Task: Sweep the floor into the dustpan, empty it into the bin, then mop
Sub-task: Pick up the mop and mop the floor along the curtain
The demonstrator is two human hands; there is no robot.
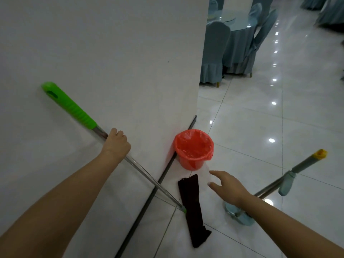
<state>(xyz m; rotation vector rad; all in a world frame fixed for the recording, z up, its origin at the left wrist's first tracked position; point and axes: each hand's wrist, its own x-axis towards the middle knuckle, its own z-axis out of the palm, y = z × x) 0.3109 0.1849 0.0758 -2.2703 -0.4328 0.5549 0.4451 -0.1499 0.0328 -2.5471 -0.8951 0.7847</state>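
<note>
My left hand [116, 142] grips the metal pole of a mop [149, 174] just below its green grip [74, 107], which leans toward the white wall. The mop's dark cloth head [193, 211] lies flat on the tiles by the skirting. A red bin [193, 148] lined with a red bag stands against the wall's corner, just beyond the mop head. My right hand [227, 187] hovers open above the floor between the mop head and a second tool. That tool has a metal pole with a yellow end [319, 154] and a pale blue base [240, 213] on the floor; my right forearm partly covers the base.
The white wall [111, 53] fills the left, with a dark skirting strip along its foot. Glossy white tiles [279, 127] stretch to the right. A round table and chairs in blue-grey covers [232, 34] stand beyond the wall's corner.
</note>
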